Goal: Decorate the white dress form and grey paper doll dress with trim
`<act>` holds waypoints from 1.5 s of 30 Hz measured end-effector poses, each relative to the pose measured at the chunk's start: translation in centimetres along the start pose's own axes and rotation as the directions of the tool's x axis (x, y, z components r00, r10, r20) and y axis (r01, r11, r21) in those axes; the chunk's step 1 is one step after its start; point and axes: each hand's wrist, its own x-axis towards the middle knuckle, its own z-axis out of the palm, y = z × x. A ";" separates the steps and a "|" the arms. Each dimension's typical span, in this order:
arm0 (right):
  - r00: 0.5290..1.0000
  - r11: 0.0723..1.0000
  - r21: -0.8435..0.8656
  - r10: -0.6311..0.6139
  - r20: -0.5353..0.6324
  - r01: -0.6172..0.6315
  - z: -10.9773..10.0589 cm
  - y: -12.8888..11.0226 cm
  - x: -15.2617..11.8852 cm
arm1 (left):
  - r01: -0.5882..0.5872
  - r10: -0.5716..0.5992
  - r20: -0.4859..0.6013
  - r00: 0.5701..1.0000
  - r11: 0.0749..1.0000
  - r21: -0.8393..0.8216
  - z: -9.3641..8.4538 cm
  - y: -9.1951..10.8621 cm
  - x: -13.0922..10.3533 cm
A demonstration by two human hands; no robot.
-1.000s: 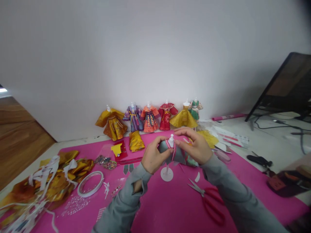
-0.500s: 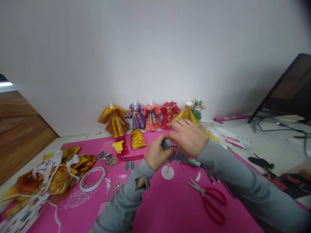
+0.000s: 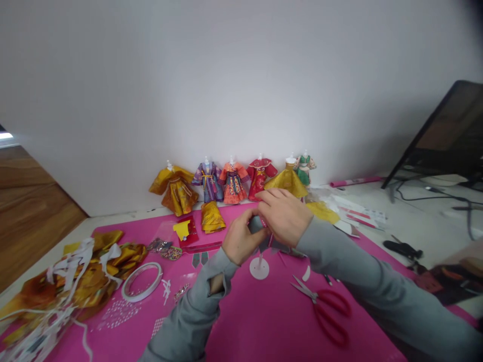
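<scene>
My left hand (image 3: 240, 239) pinches the side of a small grey-green doll garment (image 3: 256, 225) with a pink dotted trim. From the right, my right hand (image 3: 285, 213) closes its fingers on the garment's upper part and trim, hiding much of it. Below it, a thin post runs down to a white round stand base (image 3: 259, 268) on the pink mat (image 3: 256, 322). Red-handled scissors (image 3: 320, 304) lie to the right, with a small white crescent piece (image 3: 306, 273) close by.
Several dressed doll stands, one in a red robe (image 3: 260, 178), line the wall. At left lie a white tape roll (image 3: 142, 281) and heaped gold fabric (image 3: 94, 281). A folded gold cloth (image 3: 212, 217) is beyond my left hand. A black screen (image 3: 437, 136) leans at right.
My right hand has shifted slightly left and turned over the garment's trim. My left hand keeps its pinch in nearly the same place. The whole view has shifted slightly.
</scene>
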 end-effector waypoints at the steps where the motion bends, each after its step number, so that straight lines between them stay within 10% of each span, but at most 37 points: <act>1: 1.000 1.000 0.028 0.001 -0.014 -0.001 0.1 0.0 0.0 | 0.001 -0.001 0.002 1.000 1.000 -0.002 0.0 0.0 0.0; 9: 0.943 0.902 0.424 0.212 -0.257 -0.087 -1.1 2.5 -3.5 | 0.021 -0.020 0.030 0.999 0.999 -0.029 -0.5 -0.9 -0.2; 14: 0.884 0.690 0.678 0.450 -0.129 -0.252 2.4 4.0 -6.3 | -0.010 0.014 0.079 0.997 0.998 -0.058 -0.9 -2.0 -0.3; 23: 0.914 0.434 0.872 0.404 0.035 -0.226 7.2 2.9 -6.4 | -0.144 0.139 0.182 0.974 0.989 0.017 -2.4 -2.4 0.5; 45: 0.909 0.664 0.668 0.414 0.046 -0.336 5.5 1.7 -5.3 | -0.163 0.120 0.243 0.963 0.972 0.168 -3.1 -1.7 1.6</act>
